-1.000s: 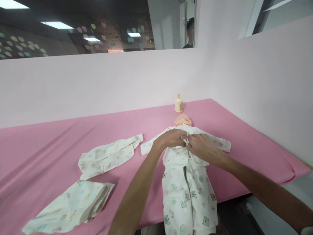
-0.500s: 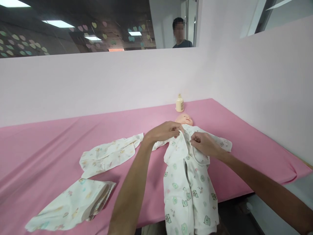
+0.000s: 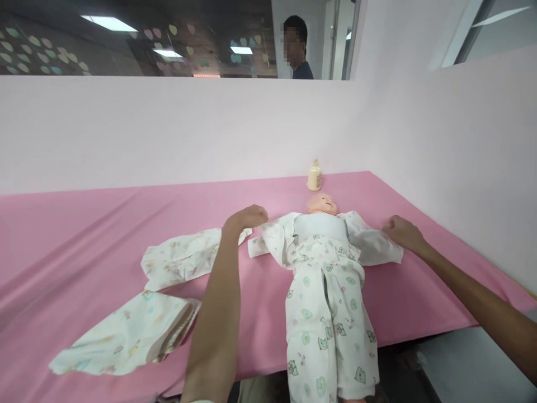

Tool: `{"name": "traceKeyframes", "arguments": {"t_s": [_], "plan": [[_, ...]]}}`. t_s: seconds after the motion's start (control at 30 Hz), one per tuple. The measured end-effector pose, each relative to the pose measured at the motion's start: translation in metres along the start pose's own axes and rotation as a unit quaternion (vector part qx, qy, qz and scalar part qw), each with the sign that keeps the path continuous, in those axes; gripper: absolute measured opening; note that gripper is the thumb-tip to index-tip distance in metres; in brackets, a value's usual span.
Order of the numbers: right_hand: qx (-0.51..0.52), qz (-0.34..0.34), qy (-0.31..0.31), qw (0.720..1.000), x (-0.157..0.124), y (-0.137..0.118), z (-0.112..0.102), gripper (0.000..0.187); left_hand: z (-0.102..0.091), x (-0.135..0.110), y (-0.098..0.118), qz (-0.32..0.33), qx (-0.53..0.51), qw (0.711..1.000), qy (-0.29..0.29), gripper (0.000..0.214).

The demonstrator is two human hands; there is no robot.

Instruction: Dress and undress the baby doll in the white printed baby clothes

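A baby doll lies on its back on the pink table, its legs in printed trousers that hang over the front edge. Its white printed top is spread open to both sides, baring the grey chest. My left hand is curled shut at the left flap's outer edge. At the tip of the right flap, my right hand is closed too. Both seem to pinch the cloth, though the grip itself is small and hard to see.
A small cream bottle stands behind the doll's head by the pale partition wall. A loose printed garment and a folded cloth lie left of the doll. Another person stands beyond the partition.
My hands moved apart from the doll's chest, drawing the top's two flaps open to the sides. The person behind the partition has stepped left.
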State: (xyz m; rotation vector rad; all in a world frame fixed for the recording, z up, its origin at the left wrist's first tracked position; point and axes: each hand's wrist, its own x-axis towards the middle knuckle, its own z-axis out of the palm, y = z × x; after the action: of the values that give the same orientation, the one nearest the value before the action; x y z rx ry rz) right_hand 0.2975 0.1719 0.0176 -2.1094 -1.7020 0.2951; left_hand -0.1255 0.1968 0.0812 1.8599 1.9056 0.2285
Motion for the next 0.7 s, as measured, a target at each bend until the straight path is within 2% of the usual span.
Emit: {"name": "traceKeyframes", "arguments": {"t_s": [0.07,0.13,0.2,0.27,0.3,0.37,0.47,0.57,0.7], "plan": [[-0.01,-0.081,0.042,0.996,-0.006,-0.023,0.005,0.018,0.012,0.007,0.011,0.045,-0.019,0.999,-0.018,0.049],[0.008,-0.164,0.041,0.986,-0.012,-0.06,0.011,0.024,0.025,0.014,0.024,0.084,-0.015,0.996,-0.016,0.061],[-0.001,-0.262,-0.006,0.965,-0.015,-0.103,0.019,0.026,0.039,0.02,0.035,0.095,0.04,0.995,0.006,0.056],[-0.042,-0.375,-0.058,0.924,-0.014,-0.145,0.031,0.034,0.05,0.025,0.041,0.087,0.1,0.991,0.03,0.041],[-0.074,-0.408,-0.087,0.906,-0.013,-0.163,0.038,0.039,0.055,0.026,0.043,0.079,0.119,0.989,0.04,0.035],[-0.143,-0.43,-0.146,0.879,-0.009,-0.194,0.054,0.044,0.06,0.026,0.043,0.064,0.134,0.987,0.056,0.029],[-0.214,-0.404,-0.203,0.866,-0.007,-0.222,0.074,0.057,0.064,0.02,0.04,0.042,0.147,0.985,0.081,0.028],[-0.234,-0.382,-0.218,0.867,-0.007,-0.231,0.084,0.068,0.067,0.01,0.036,0.026,0.154,0.983,0.097,0.032],[-0.23,-0.389,-0.218,0.865,-0.005,-0.226,0.08,0.072,0.068,-0.001,0.02,0.013,0.161,0.982,0.094,0.029]]}}
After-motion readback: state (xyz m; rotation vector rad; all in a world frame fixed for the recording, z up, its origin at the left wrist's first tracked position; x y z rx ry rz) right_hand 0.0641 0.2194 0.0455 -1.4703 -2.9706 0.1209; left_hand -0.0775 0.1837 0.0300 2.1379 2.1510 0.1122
